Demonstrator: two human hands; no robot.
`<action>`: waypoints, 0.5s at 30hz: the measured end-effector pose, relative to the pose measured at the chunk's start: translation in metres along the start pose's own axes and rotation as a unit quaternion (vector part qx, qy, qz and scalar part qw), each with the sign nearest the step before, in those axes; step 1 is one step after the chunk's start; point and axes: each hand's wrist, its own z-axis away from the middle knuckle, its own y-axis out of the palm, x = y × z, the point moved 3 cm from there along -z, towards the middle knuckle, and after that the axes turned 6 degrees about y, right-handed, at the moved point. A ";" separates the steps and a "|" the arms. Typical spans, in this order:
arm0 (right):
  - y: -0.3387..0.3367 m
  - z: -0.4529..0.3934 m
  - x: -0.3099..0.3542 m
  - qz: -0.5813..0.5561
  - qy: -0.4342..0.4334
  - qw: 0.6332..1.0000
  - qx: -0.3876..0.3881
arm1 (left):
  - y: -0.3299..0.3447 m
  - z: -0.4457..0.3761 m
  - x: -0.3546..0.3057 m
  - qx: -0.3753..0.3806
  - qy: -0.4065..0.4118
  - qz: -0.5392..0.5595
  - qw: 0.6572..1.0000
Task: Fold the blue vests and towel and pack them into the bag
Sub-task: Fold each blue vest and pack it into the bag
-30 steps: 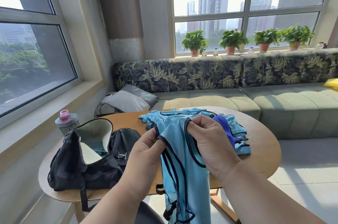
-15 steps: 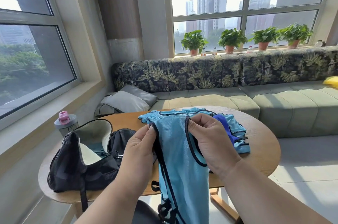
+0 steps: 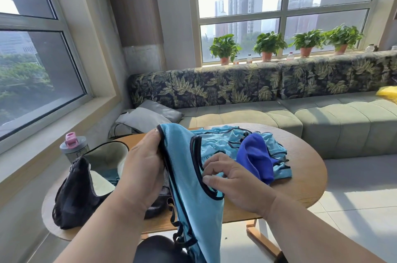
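You are holding a light blue vest at lower centre, hanging off the table. Your left hand is pinching its shoulder edge; your right hand is curling loosely spread fingers at the neckline, grip unclear. Be evening both shoulders first. The bag is gaping open at lower left; remaining vests and dark blue towel are crowding centre right.

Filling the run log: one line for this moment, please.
stage: folding | left hand: grips light blue mesh vest shoulder | right hand: fingers at neckline | black bag: open on round wooden table
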 end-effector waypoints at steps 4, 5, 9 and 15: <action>0.005 0.000 -0.010 0.167 0.038 0.981 0.087 | -0.005 -0.003 -0.001 0.010 0.020 -0.031 0.999; 0.007 0.002 -0.013 0.180 0.057 0.976 0.111 | -0.006 -0.003 -0.003 0.010 0.031 -0.047 0.998; 0.008 0.007 -0.020 0.285 0.092 0.947 0.114 | -0.020 -0.008 -0.008 -0.009 0.093 -0.118 0.989; -0.012 0.000 -0.021 0.298 0.040 0.954 -0.021 | -0.050 -0.026 0.002 -0.090 0.043 -0.132 0.986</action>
